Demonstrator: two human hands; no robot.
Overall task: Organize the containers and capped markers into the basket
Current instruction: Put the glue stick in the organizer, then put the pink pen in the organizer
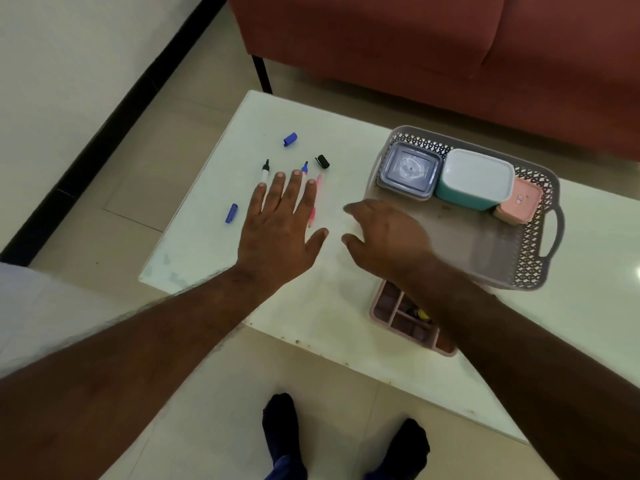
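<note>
The left hand (280, 216), open with fingers spread, lay over the uncapped markers (265, 173) near the table's (207, 244) left edge, their long axes along its fingers, while the right hand (384, 233), loosely open, was nearer the basket (530, 268).

basket (530, 268) near half free, containers (474, 178) behind
</note>
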